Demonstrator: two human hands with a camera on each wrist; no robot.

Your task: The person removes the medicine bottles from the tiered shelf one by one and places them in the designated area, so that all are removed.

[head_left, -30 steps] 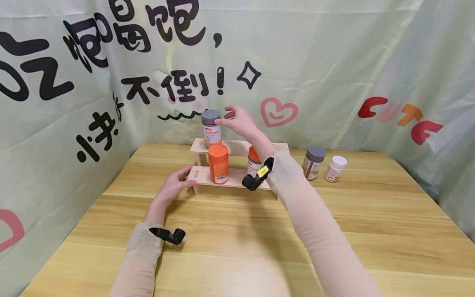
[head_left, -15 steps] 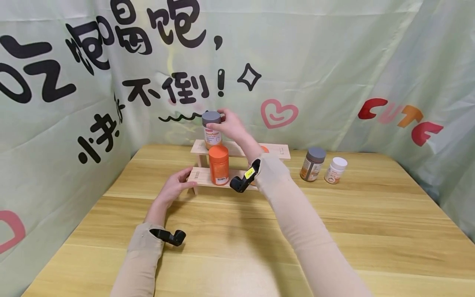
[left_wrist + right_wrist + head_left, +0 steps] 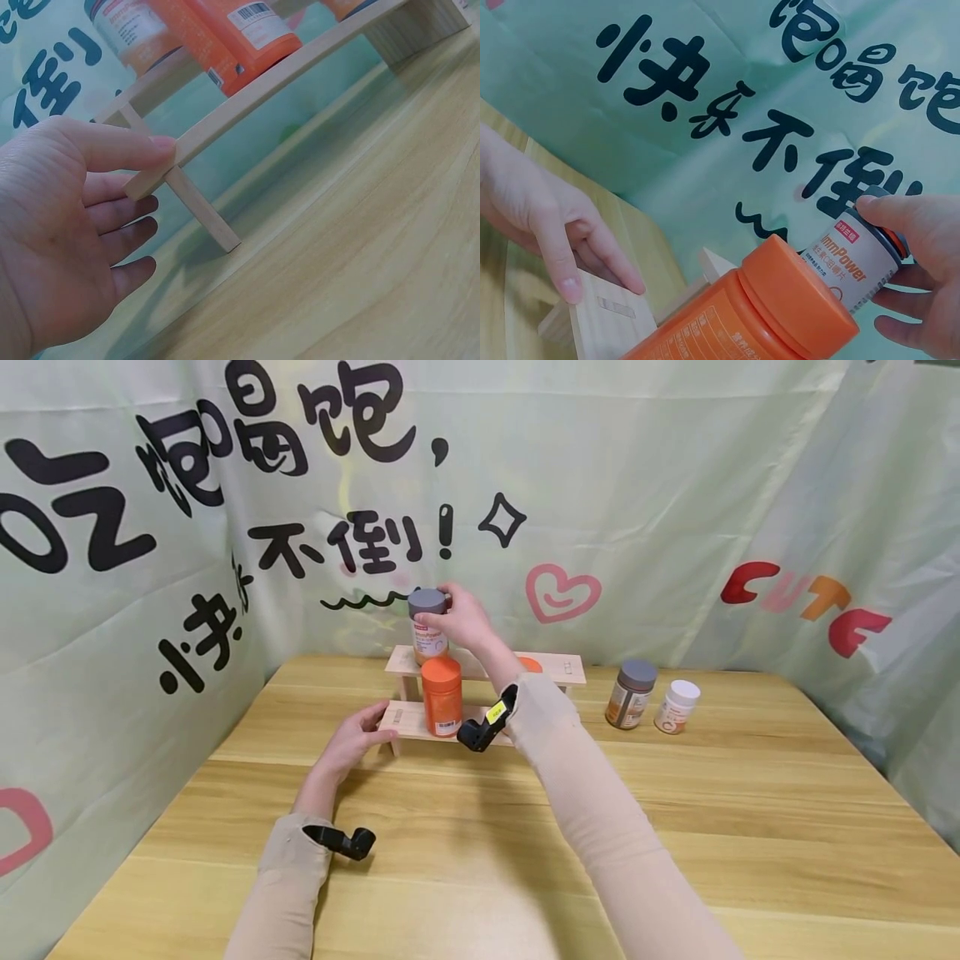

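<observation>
A two-step wooden rack (image 3: 557,667) stands toward the back of the table. My left hand (image 3: 347,745) holds the left end of its lower step, thumb on the top edge in the left wrist view. My right hand (image 3: 468,620) grips a supplement bottle (image 3: 429,642) with a grey lid, upright at the left of the upper step. In the right wrist view the thumb lies at the lid and the fingers reach behind. An orange jar (image 3: 442,697) stands on the lower step, in front of that bottle. Another orange-lidded bottle (image 3: 531,665) is mostly hidden behind my right forearm.
To the right of the rack, a grey-lidded brown bottle (image 3: 631,695) and a small white bottle (image 3: 677,707) stand on the wooden table (image 3: 750,827). A printed cloth backdrop (image 3: 660,510) hangs behind and along the left.
My right hand has moved left and slightly down onto the grey-lidded bottle and now grips it. My left hand stays at the rack's left end.
</observation>
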